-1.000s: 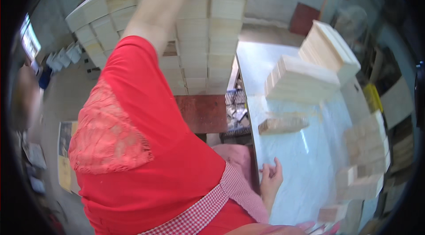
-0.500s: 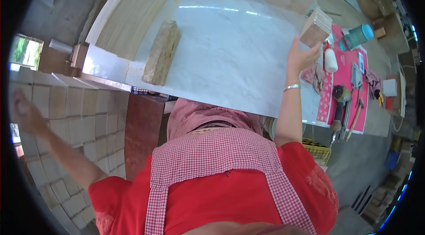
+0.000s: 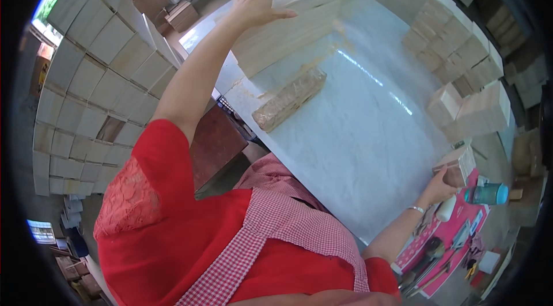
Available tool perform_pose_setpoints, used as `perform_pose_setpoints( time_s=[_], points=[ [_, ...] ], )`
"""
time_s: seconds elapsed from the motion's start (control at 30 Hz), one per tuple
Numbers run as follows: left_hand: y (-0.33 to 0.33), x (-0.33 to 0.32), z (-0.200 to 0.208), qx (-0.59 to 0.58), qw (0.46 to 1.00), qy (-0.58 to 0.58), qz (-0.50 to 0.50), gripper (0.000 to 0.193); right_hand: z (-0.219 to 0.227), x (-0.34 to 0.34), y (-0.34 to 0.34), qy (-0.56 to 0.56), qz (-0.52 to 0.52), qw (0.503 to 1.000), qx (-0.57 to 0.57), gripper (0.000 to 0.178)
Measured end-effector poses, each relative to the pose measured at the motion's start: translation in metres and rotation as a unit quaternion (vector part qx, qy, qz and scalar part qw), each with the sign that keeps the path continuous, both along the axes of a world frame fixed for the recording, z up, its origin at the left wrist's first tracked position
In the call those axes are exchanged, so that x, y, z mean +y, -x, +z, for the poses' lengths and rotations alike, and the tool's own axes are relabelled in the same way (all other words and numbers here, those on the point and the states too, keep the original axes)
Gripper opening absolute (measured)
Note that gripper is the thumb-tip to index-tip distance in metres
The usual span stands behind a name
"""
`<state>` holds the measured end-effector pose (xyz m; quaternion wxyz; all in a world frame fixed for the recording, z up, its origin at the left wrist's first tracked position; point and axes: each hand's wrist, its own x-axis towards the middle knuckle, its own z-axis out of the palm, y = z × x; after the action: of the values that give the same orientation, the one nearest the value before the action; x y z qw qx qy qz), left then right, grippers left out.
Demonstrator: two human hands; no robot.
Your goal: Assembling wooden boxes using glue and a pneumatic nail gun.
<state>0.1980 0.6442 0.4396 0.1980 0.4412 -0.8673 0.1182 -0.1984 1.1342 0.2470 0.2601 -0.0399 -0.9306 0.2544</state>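
My left hand (image 3: 256, 5) rests at the near-left end of a stack of pale wooden boards (image 3: 288, 38) at the far left of the table. Its fingers lie over the top edge, with the thumb stretched out to the right; nothing lifted shows in it. At the table's right side, my right hand (image 3: 440, 188) is closed on the lower end of a small wooden block (image 3: 457, 163) with fine layered lines. Part of that grip is hidden behind the block. Between the hands lies a long brown block in what looks like clear wrapping (image 3: 290, 99).
Pale wooden blocks (image 3: 478, 111) line the table's far right edge. Beside my right hand are a white bottle (image 3: 446, 209), a teal bottle (image 3: 489, 193) and tools on a pink mat (image 3: 440, 283). A tall wall of stacked blocks (image 3: 109, 87) stands left of the marble-patterned table (image 3: 368, 150).
My body and view have turned left. My left hand has come from the block wall at the far left onto the board stack. My right hand stays at the small wooden block.
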Motion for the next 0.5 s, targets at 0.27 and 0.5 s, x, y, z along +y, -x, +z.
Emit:
perform_pose_setpoints(
  time_s=[0.27,0.5],
  points=[
    [0.024,-0.048,0.022,-0.071,0.966,-0.244,0.057,0.109,0.048,0.023,-0.06,0.214,0.204,0.955,0.007,0.08],
    [0.024,0.064,0.022,0.052,0.963,0.179,-0.193,0.086,0.029,0.009,-0.122,0.422,0.423,0.793,-0.118,0.056]
  ],
)
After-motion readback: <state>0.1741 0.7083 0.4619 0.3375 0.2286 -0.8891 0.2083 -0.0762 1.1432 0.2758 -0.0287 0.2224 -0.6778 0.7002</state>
